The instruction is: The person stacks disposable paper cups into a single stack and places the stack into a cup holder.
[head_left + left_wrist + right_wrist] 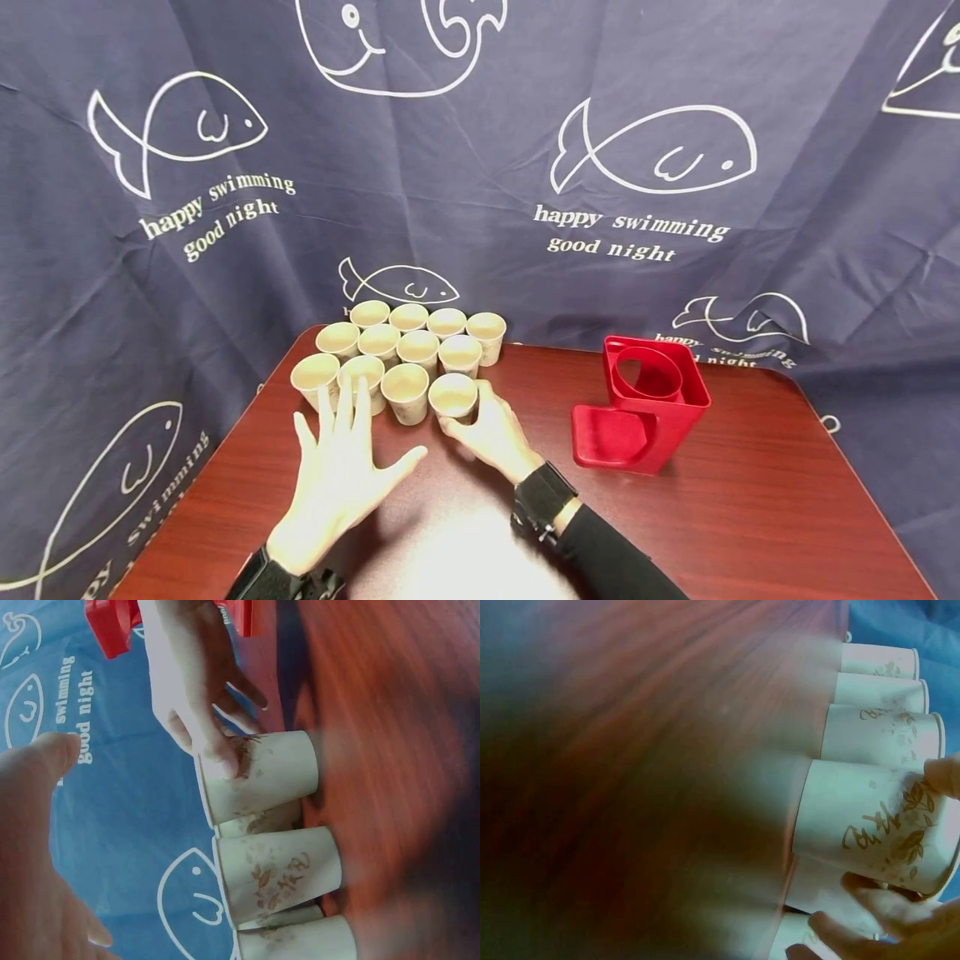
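White paper cups (pixel 406 382) with brown leaf-and-letter prints stand upright in three close rows at the table's back left. My right hand (pixel 491 429) grips the front row's rightmost paper cup (pixel 453 393), thumb on the near side. In the left wrist view that cup (pixel 274 776) appears side-on with the thumb against its wall; the right wrist view shows its print (pixel 885 825) between thumb and fingers. My left hand (pixel 341 475) is spread with straight fingers, in front of the row's left cups. It holds nothing, and its fingertips overlap a cup in the head view.
A red box-like holder (pixel 675 437) with a round opening and a low tray at its side stands on the right of the reddish-brown table (pixel 765 500). A dark blue cloth (pixel 480 183) with white fish drawings hangs behind and beside the table.
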Demonstrator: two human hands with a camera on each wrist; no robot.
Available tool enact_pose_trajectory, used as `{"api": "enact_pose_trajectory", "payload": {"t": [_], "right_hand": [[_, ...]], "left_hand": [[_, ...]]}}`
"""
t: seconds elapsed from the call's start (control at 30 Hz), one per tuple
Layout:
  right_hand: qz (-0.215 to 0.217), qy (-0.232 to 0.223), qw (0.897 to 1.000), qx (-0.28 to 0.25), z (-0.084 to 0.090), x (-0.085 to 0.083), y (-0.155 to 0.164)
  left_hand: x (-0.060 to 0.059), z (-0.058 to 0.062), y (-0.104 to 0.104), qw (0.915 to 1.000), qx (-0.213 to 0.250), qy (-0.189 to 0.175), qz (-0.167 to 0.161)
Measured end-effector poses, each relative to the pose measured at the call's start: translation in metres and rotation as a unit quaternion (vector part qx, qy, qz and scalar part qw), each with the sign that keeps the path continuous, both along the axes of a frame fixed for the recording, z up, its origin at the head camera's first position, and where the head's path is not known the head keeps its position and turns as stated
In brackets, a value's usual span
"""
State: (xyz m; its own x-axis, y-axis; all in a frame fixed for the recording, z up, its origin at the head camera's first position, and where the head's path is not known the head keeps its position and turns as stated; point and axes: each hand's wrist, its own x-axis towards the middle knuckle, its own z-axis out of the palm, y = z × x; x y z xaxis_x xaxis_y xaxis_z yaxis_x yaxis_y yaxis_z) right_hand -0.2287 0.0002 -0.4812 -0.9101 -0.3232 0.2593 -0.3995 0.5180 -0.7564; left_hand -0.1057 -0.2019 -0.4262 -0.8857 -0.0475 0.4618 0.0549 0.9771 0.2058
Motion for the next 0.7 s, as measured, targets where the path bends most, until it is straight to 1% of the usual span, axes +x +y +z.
{"api": "enact_pose_trajectory", "payload": {"t": [0.2,0.43,0.53,0.7], "right_hand": [[0.021,0.014,0.999,-0.023,0.001,0.007,0.015],[0.018,-0.005,0.999,-0.041,-0.001,0.018,0.035],[0.011,-0.003,0.999,-0.035,-0.004,0.024,0.044],[0.002,-0.005,1.000,-0.024,-0.003,0.035,0.063]], "left_hand": [[-0.001,-0.004,0.003,0.9999,0.000,0.004,-0.011],[-0.003,-0.007,0.006,0.9999,-0.001,0.006,-0.016],[-0.004,-0.007,0.007,0.9999,0.000,-0.010,-0.013],[-0.006,-0.007,0.010,0.9985,0.007,-0.054,-0.006]]}}
